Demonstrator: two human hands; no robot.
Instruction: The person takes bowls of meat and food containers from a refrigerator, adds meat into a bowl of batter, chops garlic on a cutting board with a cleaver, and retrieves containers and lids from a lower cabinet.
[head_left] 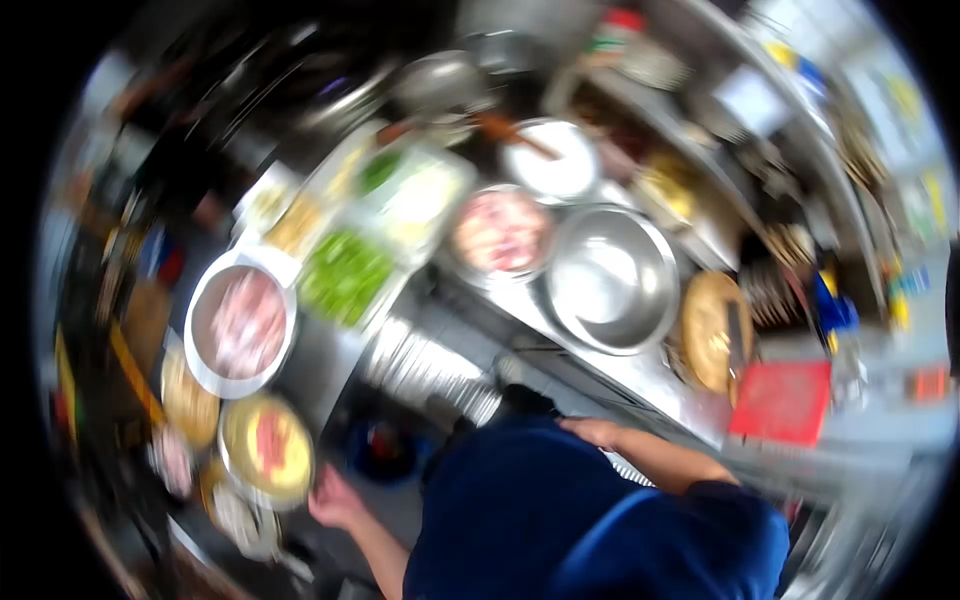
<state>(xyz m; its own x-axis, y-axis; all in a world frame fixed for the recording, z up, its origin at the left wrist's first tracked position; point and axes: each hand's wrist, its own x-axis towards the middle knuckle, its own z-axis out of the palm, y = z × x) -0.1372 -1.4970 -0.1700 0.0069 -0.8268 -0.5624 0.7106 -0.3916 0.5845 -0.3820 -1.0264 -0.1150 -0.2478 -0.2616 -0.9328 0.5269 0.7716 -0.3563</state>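
Note:
My left hand [338,499] is at the right edge of a round bowl [232,462] holding yellow food with a red portion on top. Its fingers are blurred at the rim, and I cannot tell whether they grip it. Close to the front of my dark blue shirt, my right hand [592,432] is near the counter edge, its fingers smeared by motion. Just beyond the left bowl stands a white tub [193,335] of pale pink raw meat. A wide, shiny steel bowl [612,280] sits on the counter ahead of my right hand.
Chopped greens [347,277] fill a container beside a tray of pale pieces [418,205]. Pink meat [502,230] lies in another bowl, near a white-filled pot [550,160]. At right are a round wooden board [708,335] with a knife and a red cutting board [783,402].

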